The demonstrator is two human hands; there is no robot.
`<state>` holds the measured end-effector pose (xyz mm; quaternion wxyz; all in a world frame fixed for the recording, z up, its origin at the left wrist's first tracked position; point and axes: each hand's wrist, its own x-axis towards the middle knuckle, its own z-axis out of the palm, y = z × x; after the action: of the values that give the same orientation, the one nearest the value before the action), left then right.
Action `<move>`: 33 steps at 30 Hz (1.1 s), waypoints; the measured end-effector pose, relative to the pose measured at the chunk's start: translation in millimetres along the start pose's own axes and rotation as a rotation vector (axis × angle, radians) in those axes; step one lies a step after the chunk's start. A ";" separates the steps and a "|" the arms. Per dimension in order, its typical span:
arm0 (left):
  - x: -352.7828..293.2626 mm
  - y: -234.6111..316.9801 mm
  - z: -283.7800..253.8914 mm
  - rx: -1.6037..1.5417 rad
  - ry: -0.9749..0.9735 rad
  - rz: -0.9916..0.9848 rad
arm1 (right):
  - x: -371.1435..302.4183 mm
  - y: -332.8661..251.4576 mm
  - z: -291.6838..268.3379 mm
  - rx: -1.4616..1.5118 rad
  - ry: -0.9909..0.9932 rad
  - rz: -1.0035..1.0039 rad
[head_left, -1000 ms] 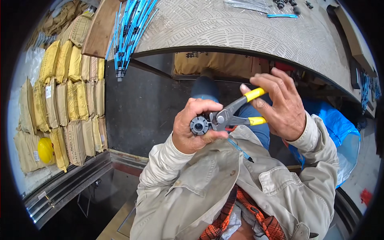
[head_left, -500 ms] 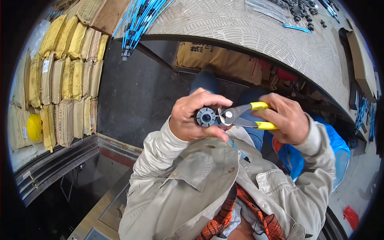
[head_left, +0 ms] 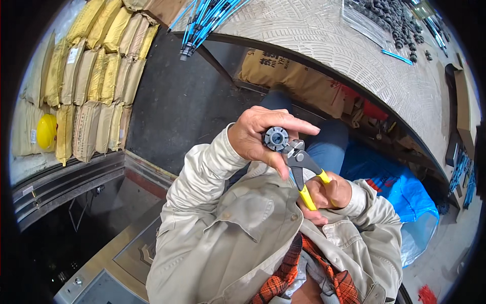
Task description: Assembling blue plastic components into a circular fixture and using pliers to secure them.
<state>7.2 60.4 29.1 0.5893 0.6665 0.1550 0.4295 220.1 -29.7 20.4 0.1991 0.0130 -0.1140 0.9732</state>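
Observation:
My left hand [head_left: 250, 134] is wrapped around a dark round fitting [head_left: 276, 139] with a notched ring and an open centre, held end-up toward me. Its index finger stretches past the fitting and the thumb lies below. Diagonal cutting pliers [head_left: 302, 161] with yellow handles sit in my right hand [head_left: 331, 194], lower and to the right, handles spread apart. Their jaws are at the right side of the fitting; what lies between them is too small to make out. A little blue shows beneath the left thumb, mostly hidden.
A patterned workbench [head_left: 304, 35] curves across the top, with a bundle of blue stems [head_left: 205, 25] overhanging its left edge and dark fittings [head_left: 400, 30] heaped at right. Stacked sacks [head_left: 96, 76] stand at left. A blue plastic bag [head_left: 400, 187] lies right of my legs.
My right hand has swung down and inward, turning the pliers from nearly level to steeply slanted. The left hand and fitting have shifted slightly right and up in view, and the view itself has moved.

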 end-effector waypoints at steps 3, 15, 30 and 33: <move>1.4 4.4 3.1 0.010 0.022 -0.105 | -1.9 7.2 1.9 -0.012 0.085 -0.091; 9.9 1.9 17.6 0.016 -0.051 0.010 | 32.9 -32.7 -62.5 -1.272 0.588 -0.709; -95.5 -57.0 2.4 0.545 0.290 0.014 | 49.9 -23.4 -73.0 -1.183 0.514 -0.703; -37.5 -29.8 31.5 0.314 0.405 0.156 | 63.3 -26.3 -64.9 -1.349 0.552 -0.697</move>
<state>18.0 20.7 -10.8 0.4009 0.6603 0.2827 0.5687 173.4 32.9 -32.6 0.4773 -0.3158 -0.6128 0.5450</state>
